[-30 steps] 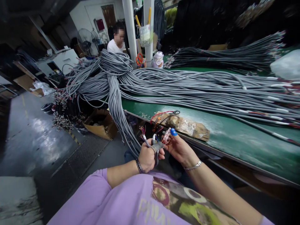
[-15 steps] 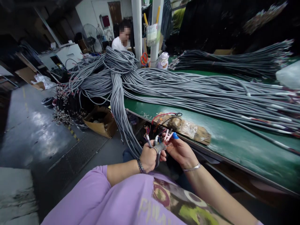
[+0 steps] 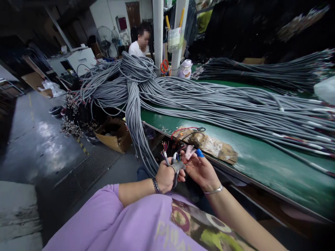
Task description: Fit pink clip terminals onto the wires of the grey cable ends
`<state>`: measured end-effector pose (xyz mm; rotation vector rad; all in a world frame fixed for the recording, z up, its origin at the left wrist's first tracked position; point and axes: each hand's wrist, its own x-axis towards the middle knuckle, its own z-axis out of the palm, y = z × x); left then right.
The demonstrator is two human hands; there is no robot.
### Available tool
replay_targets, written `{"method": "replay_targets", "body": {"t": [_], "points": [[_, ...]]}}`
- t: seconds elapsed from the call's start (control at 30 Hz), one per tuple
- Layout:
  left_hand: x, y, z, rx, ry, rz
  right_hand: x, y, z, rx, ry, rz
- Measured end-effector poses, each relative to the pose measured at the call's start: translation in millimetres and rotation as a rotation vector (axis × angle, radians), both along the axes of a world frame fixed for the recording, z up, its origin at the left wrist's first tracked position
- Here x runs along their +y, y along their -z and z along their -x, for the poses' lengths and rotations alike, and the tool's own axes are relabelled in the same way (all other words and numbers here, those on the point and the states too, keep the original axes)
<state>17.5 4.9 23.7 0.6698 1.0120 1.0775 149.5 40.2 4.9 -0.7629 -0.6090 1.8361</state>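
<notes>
My left hand (image 3: 165, 177) is closed around a grey cable (image 3: 178, 166) whose stripped end points toward my other hand. Another cable end with fanned coloured wires (image 3: 164, 146) and a white collar sticks up from the same grip. Close on its right, my right hand (image 3: 205, 172) has its fingers curled at the thin red and pale wires (image 3: 185, 161) of the cable. A blue cover (image 3: 200, 153) sits on its thumb. Beside the thumb tip is a blurred pale pink piece (image 3: 190, 152); I cannot tell what it is.
Long grey cables (image 3: 209, 99) lie across the green table (image 3: 264, 167), and a bundle hangs over its edge. A worn, tape-covered board (image 3: 213, 144) lies at the near edge. A cardboard box (image 3: 112, 136) stands on the floor. A person (image 3: 138, 43) sits behind the cables.
The pale pink piece between my hands has turned and now looks broader and blurred. My right thumb has shifted slightly right. The view has swung a little, and my left hand keeps its grip.
</notes>
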Motion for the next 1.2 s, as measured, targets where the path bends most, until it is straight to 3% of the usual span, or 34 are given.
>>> {"method": "replay_targets", "body": {"t": [0.17, 0.3, 0.53, 0.73, 0.93, 1.07, 1.2], "points": [[-3, 4.3, 5, 0.023, 0.014, -0.037, -7, -2.0, -9, -0.017, -0.131, 0.016], [-6, 7.6, 9, 0.075, 0.028, -0.067, -13, -7.6, -16, -0.186, -0.226, -0.028], [-6, 16.2, 11, 0.119, 0.104, -0.115, -23, -11.8, -13, -0.474, -0.142, -0.171], [-8, 14.6, 13, 0.118, 0.296, -0.077, -22, -7.1, -14, -0.475, -0.088, -0.141], [-7, 18.5, 14, 0.089, 0.147, -0.068, -25, -6.5, -16, -0.394, -0.095, -0.060], [-6, 20.4, 14, 0.086, 0.168, -0.051, -29, -11.4, -12, -0.579, -0.117, -0.179], [-7, 20.7, 14, 0.090, 0.193, -0.052, -29, -12.0, -10, -0.585, -0.134, -0.205]]}}
